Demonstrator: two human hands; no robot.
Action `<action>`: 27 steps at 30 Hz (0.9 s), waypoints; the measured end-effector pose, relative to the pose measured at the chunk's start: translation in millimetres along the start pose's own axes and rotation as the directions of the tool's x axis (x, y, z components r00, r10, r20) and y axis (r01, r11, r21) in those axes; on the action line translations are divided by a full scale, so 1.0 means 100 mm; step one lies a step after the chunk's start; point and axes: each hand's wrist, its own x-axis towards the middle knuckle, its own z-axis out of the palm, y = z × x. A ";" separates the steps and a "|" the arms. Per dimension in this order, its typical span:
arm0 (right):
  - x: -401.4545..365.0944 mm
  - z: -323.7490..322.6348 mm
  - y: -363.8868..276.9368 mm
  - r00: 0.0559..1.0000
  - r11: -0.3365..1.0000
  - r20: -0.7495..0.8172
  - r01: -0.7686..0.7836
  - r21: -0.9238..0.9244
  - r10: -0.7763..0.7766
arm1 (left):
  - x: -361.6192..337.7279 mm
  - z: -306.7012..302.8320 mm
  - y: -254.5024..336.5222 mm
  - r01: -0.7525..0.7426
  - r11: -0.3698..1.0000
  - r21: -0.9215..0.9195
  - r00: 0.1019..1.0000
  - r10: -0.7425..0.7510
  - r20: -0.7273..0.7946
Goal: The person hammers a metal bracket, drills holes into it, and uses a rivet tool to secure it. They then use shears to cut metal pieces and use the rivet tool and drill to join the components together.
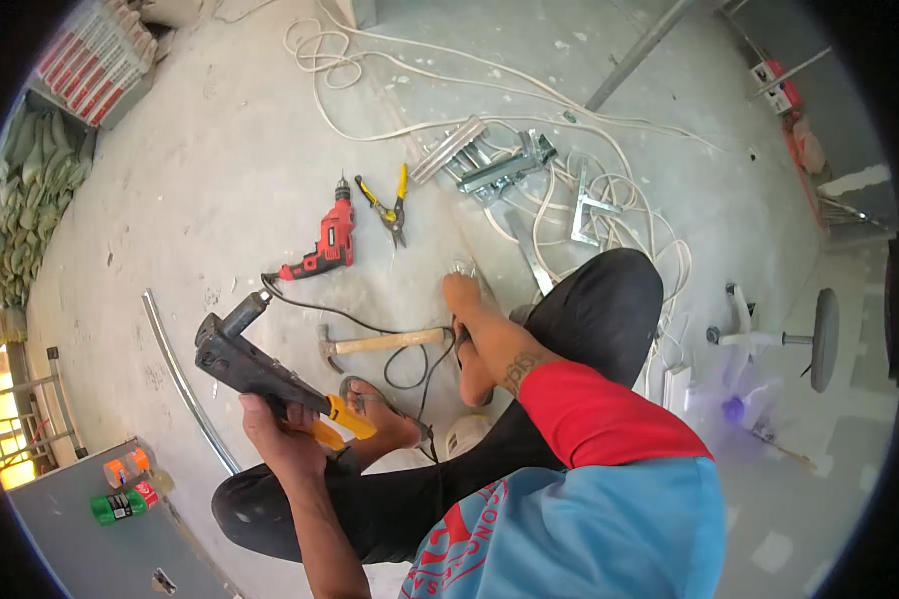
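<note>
My left hand (288, 439) is wrapped around a rivet gun (245, 361) with a black body and yellow handles, raised above the floor with its nozzle pointing up and away. Low to the floor, my right hand (460, 296) has its fingers drawn together beside a small shiny clear plastic bag (465, 267); what they grip, if anything, is hidden. Between the hands lies a hammer (390, 341) with a wooden handle, its head near my sandalled foot. A red drill (332, 240) with a black cord and yellow-handled snips (390, 212) lie farther forward.
Metal channel pieces (509, 172), a metal square (586, 212) and coiled white cable (619, 190) spread at the front right. A curved metal strip (182, 374) lies left. Bottles (120, 505) rest on a grey panel at lower left. Sacks (32, 200) are stacked far left; a chair base (769, 337) is right.
</note>
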 end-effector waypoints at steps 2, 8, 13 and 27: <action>-0.02 0.05 0.00 0.999 1.000 -0.034 0.018 -0.012 -0.018 | -0.03 0.07 0.02 0.006 0.999 0.038 1.000 -0.007 0.008; 0.41 -0.11 -0.33 0.889 0.764 -0.045 -0.365 0.533 0.456 | -0.02 0.12 0.01 0.131 0.991 0.026 0.990 -0.132 0.048; 0.46 -2.32 -0.79 0.936 0.002 -0.127 0.134 0.991 0.328 | 0.02 0.12 -0.07 0.432 0.892 -0.131 0.901 -0.422 0.100; -1.16 -4.05 -1.60 0.829 -0.381 -0.553 0.486 0.786 -0.083 | -0.08 0.18 0.00 0.635 0.762 -0.130 0.765 -0.596 0.243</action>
